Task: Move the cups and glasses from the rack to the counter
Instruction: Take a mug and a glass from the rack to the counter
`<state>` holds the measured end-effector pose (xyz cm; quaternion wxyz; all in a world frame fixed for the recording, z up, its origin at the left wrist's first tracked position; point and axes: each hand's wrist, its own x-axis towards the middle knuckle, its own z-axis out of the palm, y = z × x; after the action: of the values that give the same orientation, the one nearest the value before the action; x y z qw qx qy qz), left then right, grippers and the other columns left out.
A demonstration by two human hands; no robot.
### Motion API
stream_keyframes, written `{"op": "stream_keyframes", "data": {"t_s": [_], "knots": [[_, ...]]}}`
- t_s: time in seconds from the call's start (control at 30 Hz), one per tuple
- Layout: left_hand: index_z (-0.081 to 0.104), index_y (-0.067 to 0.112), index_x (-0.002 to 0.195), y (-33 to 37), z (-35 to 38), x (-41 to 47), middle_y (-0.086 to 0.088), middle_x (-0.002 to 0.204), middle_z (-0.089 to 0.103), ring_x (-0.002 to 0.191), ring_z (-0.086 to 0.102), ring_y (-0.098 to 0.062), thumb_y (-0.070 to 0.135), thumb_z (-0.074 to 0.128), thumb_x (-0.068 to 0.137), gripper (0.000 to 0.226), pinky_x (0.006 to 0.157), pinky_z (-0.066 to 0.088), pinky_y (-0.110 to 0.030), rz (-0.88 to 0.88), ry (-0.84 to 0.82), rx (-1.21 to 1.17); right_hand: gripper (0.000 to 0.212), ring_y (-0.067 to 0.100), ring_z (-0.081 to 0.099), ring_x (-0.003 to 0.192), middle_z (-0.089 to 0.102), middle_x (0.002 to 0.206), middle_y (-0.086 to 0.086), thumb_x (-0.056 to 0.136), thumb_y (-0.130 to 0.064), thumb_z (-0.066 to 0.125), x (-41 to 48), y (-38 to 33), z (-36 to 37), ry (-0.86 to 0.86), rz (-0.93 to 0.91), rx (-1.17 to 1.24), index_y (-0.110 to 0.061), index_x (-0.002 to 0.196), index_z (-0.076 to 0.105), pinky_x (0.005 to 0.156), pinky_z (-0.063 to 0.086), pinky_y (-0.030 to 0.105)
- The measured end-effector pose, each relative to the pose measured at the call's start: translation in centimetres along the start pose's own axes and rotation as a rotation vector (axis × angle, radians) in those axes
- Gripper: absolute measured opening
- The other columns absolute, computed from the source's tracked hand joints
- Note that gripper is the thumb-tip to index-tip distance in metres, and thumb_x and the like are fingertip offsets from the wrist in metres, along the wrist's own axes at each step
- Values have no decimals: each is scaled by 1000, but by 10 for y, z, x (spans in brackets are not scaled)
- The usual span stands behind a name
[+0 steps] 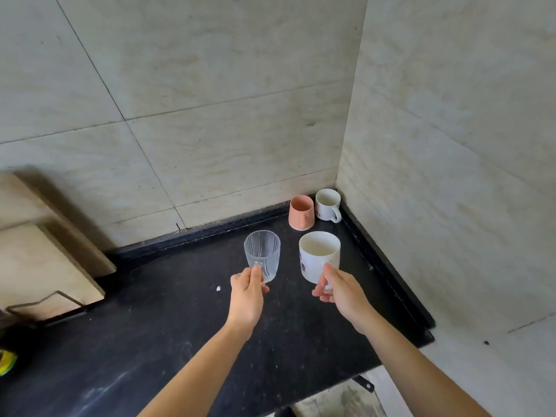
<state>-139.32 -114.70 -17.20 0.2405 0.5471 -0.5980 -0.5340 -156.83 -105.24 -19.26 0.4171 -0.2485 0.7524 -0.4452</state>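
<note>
My left hand (248,291) grips the handle of a clear ribbed glass mug (262,254), held upright over the black counter (180,326). My right hand (340,288) holds a white mug with a purple print (318,255) by its handle, also upright and just right of the glass. In the far corner of the counter stand a pink mug (301,212) and a second white mug (328,205), side by side. No rack is in view.
Tiled walls meet at the corner behind the mugs. A raised black lip (388,266) runs along the counter's right and back edges. A beige stone ledge with a wire stand (45,299) sits at the left. A yellow-green object (6,361) lies at the far left edge.
</note>
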Motion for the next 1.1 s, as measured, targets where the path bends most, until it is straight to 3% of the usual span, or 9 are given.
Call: {"op": "stream_keyframes", "data": {"t_s": [0.13, 0.3, 0.5, 0.67, 0.83, 0.97, 1.03, 1.1], "knots": [[49, 12, 82, -9, 13, 51, -1, 108, 45, 90, 60, -16, 36, 31, 106, 39, 87, 39, -31, -70, 26, -75, 54, 18, 69, 93, 75, 87, 4, 107, -44, 34, 54, -6, 9, -41, 33, -32, -8, 76, 59, 70, 49, 16], [50, 12, 79, -27, 25, 101, -3, 106, 48, 90, 62, -18, 34, 33, 106, 38, 71, 40, -21, -138, 96, -94, 54, 20, 71, 92, 74, 84, 9, 107, -40, 37, 114, 1, 28, -63, 60, -24, -9, 68, 57, 71, 50, 17], [52, 9, 83, -53, 48, 160, -3, 108, 46, 88, 63, -18, 30, 32, 106, 38, 76, 42, -17, -198, 174, -68, 51, 21, 71, 89, 69, 78, 6, 107, -39, 38, 192, 27, 59, -117, 44, -5, -12, 68, 54, 84, 56, 32], [54, 0, 89, -74, 71, 208, -1, 106, 46, 89, 65, -19, 28, 31, 106, 40, 71, 40, -9, -228, 239, -52, 48, 21, 72, 90, 63, 77, 5, 107, -34, 39, 243, 39, 80, -131, 23, 71, -14, 66, 51, 78, 54, 21], [55, 7, 85, -76, 88, 241, -1, 105, 46, 90, 63, -18, 26, 30, 107, 38, 75, 41, -5, -216, 282, -46, 48, 10, 73, 84, 63, 81, 6, 108, -36, 38, 280, 41, 84, -157, 25, 94, -13, 67, 50, 79, 54, 16], [57, 1, 91, -73, 94, 260, -10, 110, 51, 82, 58, 4, 24, 29, 107, 39, 77, 38, -2, -191, 267, 6, 47, 13, 72, 91, 69, 86, 3, 108, -39, 36, 300, 37, 83, -198, -10, 30, -17, 69, 53, 81, 51, 13], [55, 5, 88, -71, 94, 268, -10, 109, 51, 84, 60, 2, 25, 28, 107, 38, 86, 41, -11, -170, 262, 20, 46, 18, 69, 99, 72, 96, 5, 108, -39, 35, 309, 36, 86, -241, -18, 10, -19, 76, 59, 91, 54, 25], [53, 11, 84, -70, 94, 276, -5, 106, 48, 89, 64, -12, 27, 28, 107, 37, 96, 46, -32, -153, 259, 22, 41, 17, 67, 108, 72, 109, 4, 108, -40, 34, 316, 34, 88, -283, 28, 27, -19, 89, 64, 101, 53, 37]]}}
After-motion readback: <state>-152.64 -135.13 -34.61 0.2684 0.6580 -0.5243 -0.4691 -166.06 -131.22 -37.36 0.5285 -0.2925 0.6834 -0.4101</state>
